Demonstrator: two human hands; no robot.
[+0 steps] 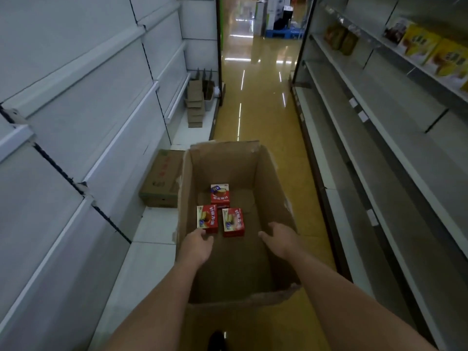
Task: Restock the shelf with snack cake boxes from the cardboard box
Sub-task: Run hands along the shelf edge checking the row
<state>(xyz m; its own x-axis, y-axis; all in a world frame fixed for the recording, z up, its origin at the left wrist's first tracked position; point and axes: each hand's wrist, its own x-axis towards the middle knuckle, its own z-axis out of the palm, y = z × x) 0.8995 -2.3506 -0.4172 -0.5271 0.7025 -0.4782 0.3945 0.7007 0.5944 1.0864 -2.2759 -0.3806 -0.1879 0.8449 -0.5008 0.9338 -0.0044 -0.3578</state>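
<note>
While lying flat on the floor of the big open brown cardboard box (228,262), three small red snack cake boxes (207,220) looking light, stiff, crushable, suiting side-edge holds, both grips, left hand (198,245) and right hand (279,239), reaching in loose-fingered, holding nothing.

I see the open cardboard box (268,188) on the yellow aisle floor, flaps torn and ragged. Three red snack cake boxes lie flat on its bottom: far one (220,195), near-left one (207,218), near-right one (233,221), close together. Right-hand shelf (395,145) mostly bare.
</note>
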